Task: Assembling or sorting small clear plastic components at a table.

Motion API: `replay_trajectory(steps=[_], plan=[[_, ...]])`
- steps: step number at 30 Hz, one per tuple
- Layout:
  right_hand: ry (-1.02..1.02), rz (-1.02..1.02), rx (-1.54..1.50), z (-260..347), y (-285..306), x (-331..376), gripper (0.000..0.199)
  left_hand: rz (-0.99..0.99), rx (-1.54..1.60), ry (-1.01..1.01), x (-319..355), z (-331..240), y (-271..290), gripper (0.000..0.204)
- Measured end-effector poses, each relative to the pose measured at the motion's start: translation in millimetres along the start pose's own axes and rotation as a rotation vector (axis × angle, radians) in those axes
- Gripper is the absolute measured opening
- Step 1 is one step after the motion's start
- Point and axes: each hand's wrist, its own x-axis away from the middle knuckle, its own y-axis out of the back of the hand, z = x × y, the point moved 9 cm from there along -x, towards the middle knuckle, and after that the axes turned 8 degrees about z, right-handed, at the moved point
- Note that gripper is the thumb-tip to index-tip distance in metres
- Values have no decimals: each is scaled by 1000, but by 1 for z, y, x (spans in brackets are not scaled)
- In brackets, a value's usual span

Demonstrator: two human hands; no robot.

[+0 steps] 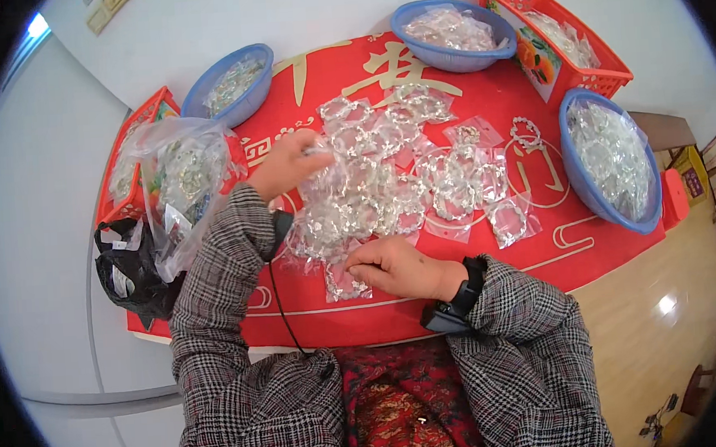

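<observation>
We look down on a counter draped in a red cloth with gold patterning (482,101), and both our hands are in the heap of small clear plastic packets with pale bead bracelets inside (404,180). Our left hand (289,164) is up at the heap's far-left edge, fingers (314,154) pinched together on the top of one clear packet (324,180), which hangs down from them toward us. Our right hand (398,268) lies knuckles-up at the near edge, fingers (361,266) curled under and pressing on another clear packet (344,283) flat on the cloth; how tight that grip is we cannot tell, since the fingertips are tucked out of sight.

The key relation: the lifted packet hangs just beyond and a little left of the right fingers, its long side running from the left fingers down toward the right ones. The rest of the heap spreads away to the right of both hands.

A large clear bag stuffed with more packets (183,185) sits just left of the left hand, and a blue plastic basin (612,159) stands well off to the right.
</observation>
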Motion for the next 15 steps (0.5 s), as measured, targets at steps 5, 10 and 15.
replay_trajectory(steps=[5, 10, 15], plan=[[-71, 7, -25, -12, -3, -2, 10, -175, 564, 29, 22, 18, 21, 18], [-75, 55, -40, -14, -7, -1, 11, -218, 948, 41, 35, 21, 4, 13], [-68, 96, 18, -13, -9, 0, 12, -193, 1062, 7, 40, 24, -14, 14]])
